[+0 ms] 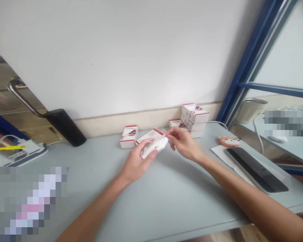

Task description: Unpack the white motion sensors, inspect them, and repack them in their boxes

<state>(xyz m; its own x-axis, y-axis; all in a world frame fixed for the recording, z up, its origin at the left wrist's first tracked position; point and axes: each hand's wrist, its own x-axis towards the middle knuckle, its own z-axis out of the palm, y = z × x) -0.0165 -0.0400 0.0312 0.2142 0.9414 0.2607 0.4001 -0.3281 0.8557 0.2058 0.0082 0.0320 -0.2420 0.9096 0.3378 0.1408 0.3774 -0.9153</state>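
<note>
My left hand is wrapped round a white device in clear plastic wrapping, a smooth oblong thing with a small dark slot on its side. At its right end, my right hand pinches the edge of the wrapping between thumb and fingers. Both hands are above the table, around its middle. Just behind them lies a flat white box with red edges, partly covered by the left hand. What kind of device it is, I cannot make out.
Small white-and-red boxes are stacked against the wall, and another box stands left. A black cylinder leans at the back left near a power strip. To the right lie a phone and an orange animal-shaped item.
</note>
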